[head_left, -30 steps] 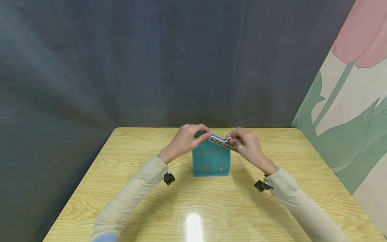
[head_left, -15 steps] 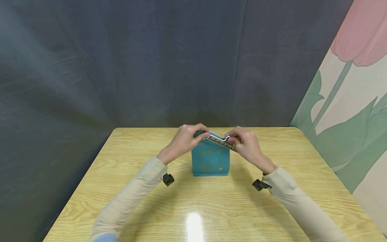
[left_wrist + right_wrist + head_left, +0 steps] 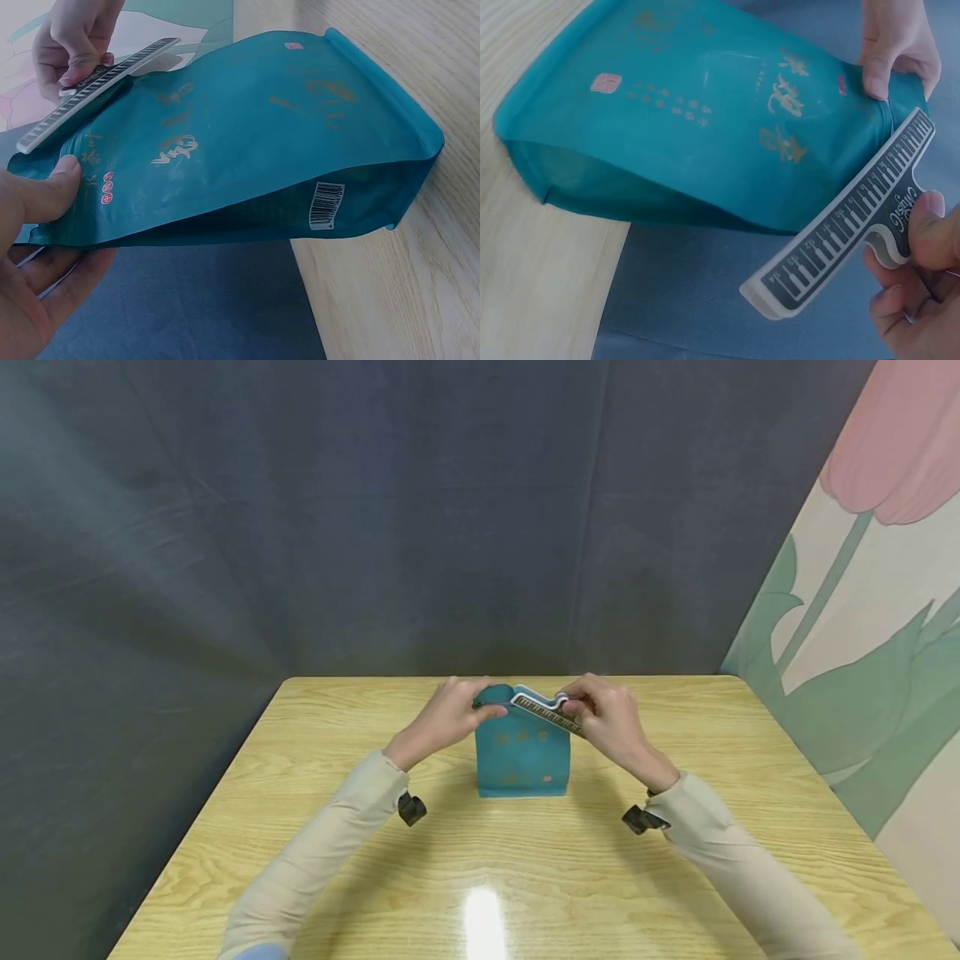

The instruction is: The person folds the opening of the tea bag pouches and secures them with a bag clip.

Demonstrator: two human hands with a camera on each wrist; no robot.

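A teal pouch bag (image 3: 522, 764) with gold lettering stands upright on the table. My left hand (image 3: 446, 714) pinches its upper left corner; in the left wrist view the thumb lies on the front of the bag (image 3: 225, 142) and the fingers are behind it. By its handle, my right hand (image 3: 613, 718) grips a long clip (image 3: 546, 712) with a piano-key pattern and white edges. The clip slants down to the right across the bag's top edge. In the right wrist view the clip (image 3: 840, 225) overlaps the bag's top, its lower end sticking out past the side.
The wood-grain table (image 3: 360, 877) extends on all sides of the bag. A dark curtain (image 3: 435, 518) hangs behind the far edge, and a wall with a painted tulip (image 3: 892, 452) rises at the right. Small black cameras are strapped at both wrists.
My left hand has slid slightly left and down along the bag's top, away from the clip's upper end, and its thumb and fingers have spread. The right hand and clip are nearly still.
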